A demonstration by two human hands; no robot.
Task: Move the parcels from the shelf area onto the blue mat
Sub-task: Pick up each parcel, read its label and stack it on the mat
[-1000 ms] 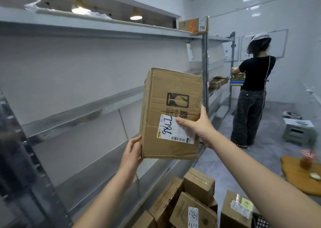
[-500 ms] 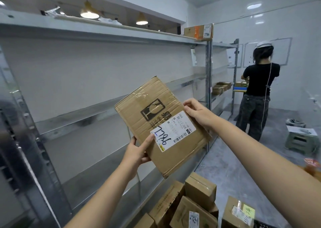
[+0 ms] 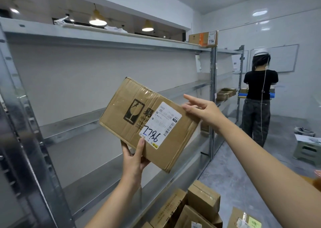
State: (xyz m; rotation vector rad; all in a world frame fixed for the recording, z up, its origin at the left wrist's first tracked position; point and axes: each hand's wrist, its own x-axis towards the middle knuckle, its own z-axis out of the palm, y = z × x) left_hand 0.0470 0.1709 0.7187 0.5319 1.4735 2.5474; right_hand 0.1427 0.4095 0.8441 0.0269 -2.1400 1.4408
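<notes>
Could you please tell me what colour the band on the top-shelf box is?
The band is orange; the head view shows it.

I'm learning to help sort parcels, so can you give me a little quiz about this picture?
1. True or false: the held box is tilted, not level.
2. Which number is handwritten on its label? A) 7786 B) 1234 C) 5500
3. Which hand grips the box's lower edge, thumb on the front?

Key: 1 true; 2 A; 3 the left hand.
</notes>
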